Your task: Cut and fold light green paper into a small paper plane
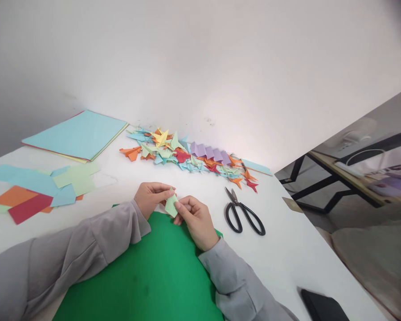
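Note:
A small piece of folded light green paper [171,206] is held up between my two hands, over the far end of a green mat [143,272]. My left hand [152,197] pinches its upper left part between thumb and fingers. From the right, my right hand [197,218] grips its lower edge, the thumb on top and the fingers curled behind. The paper looks creased and narrows towards the top. Fingers hide parts of its edges.
Black-handled scissors [242,211] lie right of my hands, points away. Folded paper shapes [167,151] are heaped along the wall. Loose coloured pieces [36,196] and a stack of sheets [76,133] lie left. A black object [322,305] sits at the near right.

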{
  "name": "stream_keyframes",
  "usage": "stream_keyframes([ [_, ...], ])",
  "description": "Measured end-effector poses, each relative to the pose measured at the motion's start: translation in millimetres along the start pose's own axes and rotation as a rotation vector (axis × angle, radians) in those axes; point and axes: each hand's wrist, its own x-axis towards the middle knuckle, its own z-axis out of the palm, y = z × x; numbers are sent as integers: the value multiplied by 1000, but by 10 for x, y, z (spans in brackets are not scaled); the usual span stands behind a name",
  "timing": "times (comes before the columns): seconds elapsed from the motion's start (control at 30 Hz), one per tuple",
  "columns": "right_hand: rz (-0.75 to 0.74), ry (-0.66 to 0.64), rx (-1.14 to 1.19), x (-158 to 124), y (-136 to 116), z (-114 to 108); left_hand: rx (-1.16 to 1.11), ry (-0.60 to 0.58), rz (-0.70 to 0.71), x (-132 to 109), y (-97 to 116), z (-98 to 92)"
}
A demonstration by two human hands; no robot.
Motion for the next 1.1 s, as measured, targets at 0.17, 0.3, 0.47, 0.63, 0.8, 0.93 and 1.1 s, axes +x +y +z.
stream_keyframes([
  [0.17, 4, -2, -2, 0, -2, 0, -9, 14, -11, -6, 3, -6],
  [0.3, 3, 7, -4, -1, 1, -2, 4, 3, 3, -11, 3, -3],
  [0.47, 11, 2, 6, 1, -5, -3, 90, -3, 6, -30, 42, 22],
  [0.63, 31, 3, 2, 0, -14, -4, 120, 1, 17, -44, 69, 33],
  [0.8, 29, -1, 4, -2, -6, -10, 117, 21, 23, -51, 70, 37],
  [0.93, 30, -2, 5, -5, -12, -8, 119, 21, 20, -57, 85, 43],
  [1.1, 32, 4, -11, -10, -26, -1, 141, 26, 33, -56, 88, 44],
])
